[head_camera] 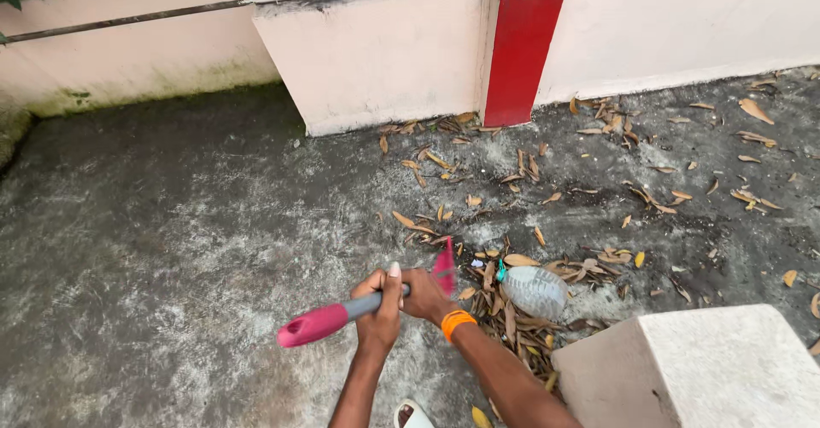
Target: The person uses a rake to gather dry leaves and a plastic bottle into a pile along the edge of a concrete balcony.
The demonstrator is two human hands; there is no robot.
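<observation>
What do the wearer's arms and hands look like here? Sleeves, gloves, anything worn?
Both forearms are bare as far as the frame shows: no sleeves, no gloves. The right hand has an orange band around its wrist. The left hand shows no watch or band, and I can make out no rings on either hand.

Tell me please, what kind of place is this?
Probably an outdoor terrace or yard: a rough concrete floor, a low painted wall, and dry leaves that both hands sweep with a broom.

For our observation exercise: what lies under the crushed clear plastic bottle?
The crushed clear plastic bottle rests on dry brown leaves piled over the grey concrete floor; whatever sits directly beneath it is covered.
</observation>
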